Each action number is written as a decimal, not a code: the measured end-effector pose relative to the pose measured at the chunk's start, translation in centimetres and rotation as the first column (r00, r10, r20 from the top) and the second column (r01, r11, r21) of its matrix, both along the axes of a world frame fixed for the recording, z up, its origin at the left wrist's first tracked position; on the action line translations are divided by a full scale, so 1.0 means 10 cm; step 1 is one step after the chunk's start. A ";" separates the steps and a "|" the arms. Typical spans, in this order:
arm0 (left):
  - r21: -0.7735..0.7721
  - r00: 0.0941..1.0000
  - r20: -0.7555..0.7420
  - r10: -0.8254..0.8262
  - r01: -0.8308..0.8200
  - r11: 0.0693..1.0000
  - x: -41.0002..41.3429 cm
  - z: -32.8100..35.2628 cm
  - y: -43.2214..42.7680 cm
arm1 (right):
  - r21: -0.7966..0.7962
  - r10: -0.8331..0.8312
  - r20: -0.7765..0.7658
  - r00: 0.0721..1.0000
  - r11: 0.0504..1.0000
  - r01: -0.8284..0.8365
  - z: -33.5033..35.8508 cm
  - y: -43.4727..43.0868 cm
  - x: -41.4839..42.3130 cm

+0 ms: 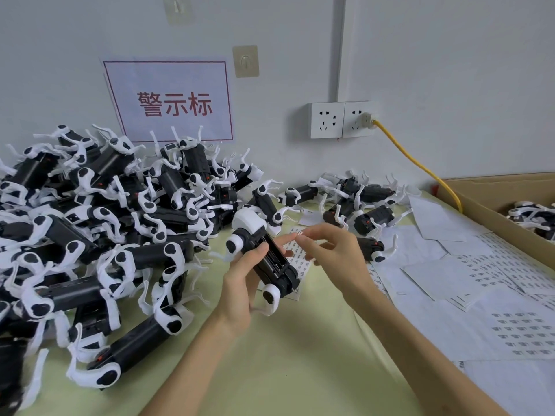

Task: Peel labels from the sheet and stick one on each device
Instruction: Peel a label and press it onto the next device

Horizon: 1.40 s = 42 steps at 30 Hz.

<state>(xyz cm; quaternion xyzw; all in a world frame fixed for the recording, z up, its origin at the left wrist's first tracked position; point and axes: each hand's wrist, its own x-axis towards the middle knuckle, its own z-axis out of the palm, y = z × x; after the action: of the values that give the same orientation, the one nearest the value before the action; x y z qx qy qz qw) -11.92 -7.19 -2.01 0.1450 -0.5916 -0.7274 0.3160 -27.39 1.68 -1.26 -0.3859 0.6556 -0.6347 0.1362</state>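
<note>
Device [270, 259] is gripped in the left hand [240, 280] above the tabletop's [300, 355] middle, while a small label [301, 233] is pinched in the right hand [333, 253] over the label sheet [301, 267]. The large pile [105, 220] along the left edge is judged not yet labelled. A few devices are seen in a cardboard box [495, 187] at the right edge. A red-lettered sign [171, 100] and wall sockets [342, 120] are seen behind.
</note>
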 end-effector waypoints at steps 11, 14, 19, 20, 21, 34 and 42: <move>0.002 0.999 0.026 0.039 -0.039 0.999 -0.04 0.01 0.04 | -0.119 0.063 0.099 0.993 0.992 -0.051 0.00 0.00 0.06; 0.017 0.996 0.005 0.089 -0.089 0.996 -0.06 0.01 0.04 | -0.162 0.089 0.071 0.993 0.984 -0.077 0.00 0.01 0.08; 0.127 0.985 0.042 0.168 -0.172 0.977 -0.06 0.03 0.01 | -0.075 0.220 0.106 0.970 0.974 -0.213 0.06 0.03 0.12; 0.155 0.986 0.043 0.163 -0.167 0.974 -0.06 0.03 0.00 | -0.036 0.247 0.098 0.964 0.969 -0.244 0.05 0.03 0.12; 0.188 0.987 0.040 0.157 -0.161 0.969 -0.06 0.04 0.00 | -0.002 0.269 0.086 0.959 0.963 -0.270 0.04 0.02 0.14; 0.117 0.984 0.089 0.154 -0.164 0.979 -0.08 0.04 -0.03 | -0.130 0.166 0.184 0.969 0.981 -0.144 0.01 -0.01 0.19; -0.050 0.910 0.342 0.236 -0.233 0.971 -0.13 -0.05 -0.04 | -0.228 0.041 0.434 0.900 0.972 0.065 0.07 0.02 -0.04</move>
<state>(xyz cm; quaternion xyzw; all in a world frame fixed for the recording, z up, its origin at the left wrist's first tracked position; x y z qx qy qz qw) -13.22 -7.54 -2.56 0.3391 -0.6191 -0.6449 0.2930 -27.81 1.89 -0.52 -0.2436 0.5305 -0.7791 0.2284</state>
